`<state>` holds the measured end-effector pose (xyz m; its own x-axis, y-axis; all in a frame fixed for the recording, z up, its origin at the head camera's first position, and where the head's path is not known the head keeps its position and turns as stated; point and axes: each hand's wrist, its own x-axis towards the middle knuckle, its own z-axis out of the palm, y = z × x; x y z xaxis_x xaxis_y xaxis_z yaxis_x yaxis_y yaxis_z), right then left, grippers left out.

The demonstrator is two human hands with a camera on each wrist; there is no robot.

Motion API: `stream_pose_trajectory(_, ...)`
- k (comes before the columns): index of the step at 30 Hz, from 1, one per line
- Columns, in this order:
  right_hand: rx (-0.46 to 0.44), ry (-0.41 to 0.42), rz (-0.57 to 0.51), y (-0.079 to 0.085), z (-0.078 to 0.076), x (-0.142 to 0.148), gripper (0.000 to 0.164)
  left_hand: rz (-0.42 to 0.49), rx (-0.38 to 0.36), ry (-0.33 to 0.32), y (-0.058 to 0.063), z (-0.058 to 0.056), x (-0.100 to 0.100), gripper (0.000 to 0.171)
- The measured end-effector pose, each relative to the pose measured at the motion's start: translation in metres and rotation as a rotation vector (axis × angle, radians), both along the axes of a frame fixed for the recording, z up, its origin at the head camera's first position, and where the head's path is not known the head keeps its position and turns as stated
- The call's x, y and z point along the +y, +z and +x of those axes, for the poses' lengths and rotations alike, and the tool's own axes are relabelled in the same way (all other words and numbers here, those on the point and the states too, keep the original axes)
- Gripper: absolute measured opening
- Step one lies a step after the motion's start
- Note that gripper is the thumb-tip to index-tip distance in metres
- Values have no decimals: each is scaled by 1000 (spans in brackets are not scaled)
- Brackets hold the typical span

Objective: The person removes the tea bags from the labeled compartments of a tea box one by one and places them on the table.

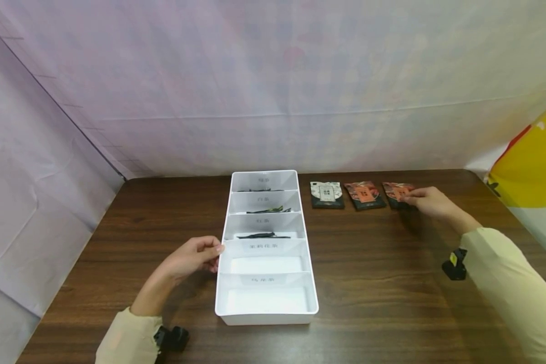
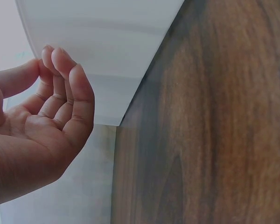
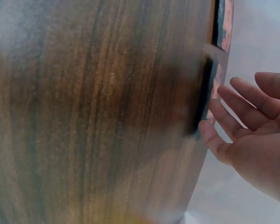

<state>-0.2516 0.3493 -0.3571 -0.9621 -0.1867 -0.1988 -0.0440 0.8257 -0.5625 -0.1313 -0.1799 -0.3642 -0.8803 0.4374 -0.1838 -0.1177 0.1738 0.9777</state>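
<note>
Before a pale hanging cloth (image 1: pixel 273 76), on a dark brown wood-grain table (image 1: pixel 368 293), the left hand (image 1: pixel 193 258) pinches the left rim of a white plastic five-compartment tray (image 1: pixel 268 319). The right hand (image 1: pixel 429 201), fingers loosely extended, touches the rightmost flat orange-and-black packet (image 1: pixel 392 189), beside a matching packet (image 1: pixel 365 193).

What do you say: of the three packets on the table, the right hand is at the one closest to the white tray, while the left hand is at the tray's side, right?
Not quite: the right hand is at the packet farthest from the white tray, as the head view shows. The left hand is indeed at the tray's side.
</note>
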Motion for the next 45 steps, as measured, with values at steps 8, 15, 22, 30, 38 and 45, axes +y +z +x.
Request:
stream_pose_trajectory(8, -1, 25, 24, 15, 1, -7, 55, -1, -3, -1, 0, 0, 1, 17)
stream_pose_trajectory(15, 18, 45, -53, 38, 7, -31, 55, -7, -3, 5, 0, 0, 1, 17)
stream_pose_trajectory(22, 68, 126, -119, 58, 14, -73, 49, -3, -7, 7, 0, 0, 1, 18)
stream_pose_trajectory(30, 90, 269, -159, 74, 29, -118, 39, -1, -1, -3, 0, 0, 0, 19)
stream_pose_trajectory(38, 164, 390, -151, 77, 41, -155, 25, -1, -4, -4, 0, -1, 0, 19)
stream_pose_trajectory(45, 197, 510, -201, 74, 51, -183, 21, 5, -2, -10, -1, -1, 0, 18)
